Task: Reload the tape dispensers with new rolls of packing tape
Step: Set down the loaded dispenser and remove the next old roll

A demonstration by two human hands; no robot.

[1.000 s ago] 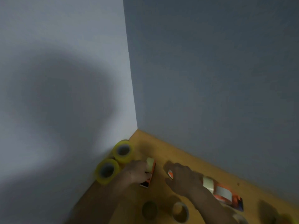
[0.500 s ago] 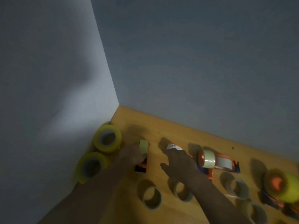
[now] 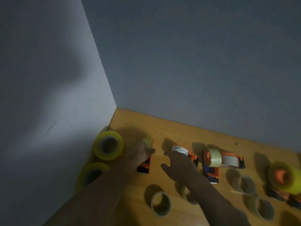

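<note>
table: wooden, fills the lower right of the frame, set into a corner between two grey walls.
new rolls: two full yellow rolls at the left edge of the table against the wall, one nearer the corner, the other lower and partly behind the left forearm; their open cores face the camera.
loaded dispenser: at the right edge of the frame, a thick yellow roll on its orange hub, blurred.
third dispenser: right of centre, orange and black, carrying a thin pale roll; its handle runs down the frame toward the camera.
empty cores: several cardboard rings along the lower edge, lying apart from one another.
left dispenser: just right of the new rolls, long axis running up and down the frame, pale end at the top, black end at the bottom.
middle dispenser: just right of the left one, long axis slanting from upper left to lower right, white labelled end pointing upper left.
left hand: grips the left dispenser near its top, fingers curled over it; it is the hand nearer the new rolls, which lie directly to its left.
right hand: fingers spread and relaxed, over the near side of the middle dispenser; whether it touches is hard to tell.
key relation: the nearest new roll sits beside the dispenser in the left hand, so a short reach leftward would probably fetch it.
</note>
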